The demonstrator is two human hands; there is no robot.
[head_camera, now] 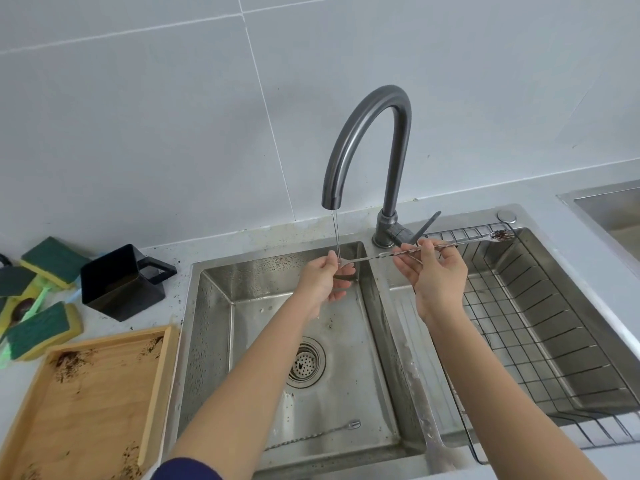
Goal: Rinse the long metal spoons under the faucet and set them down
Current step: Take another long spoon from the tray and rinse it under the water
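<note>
A long twisted metal spoon (377,255) is held level across the sink divider, under the grey faucet (367,140). My left hand (325,280) pinches its left end right in the thin stream of water. My right hand (434,277) grips the shaft further right. The spoon's far right end (500,234) is speckled with dark grounds and hangs over the wire rack. A second long metal spoon (318,436) lies on the floor of the left basin (214,306), near the front wall.
A wire drying rack (554,320) fills the right basin. On the counter at left stand a black square cup (121,282), several green-and-yellow sponges (41,327) and a wooden tray (86,403) stained with dark grounds. The drain strainer (304,363) sits mid-basin.
</note>
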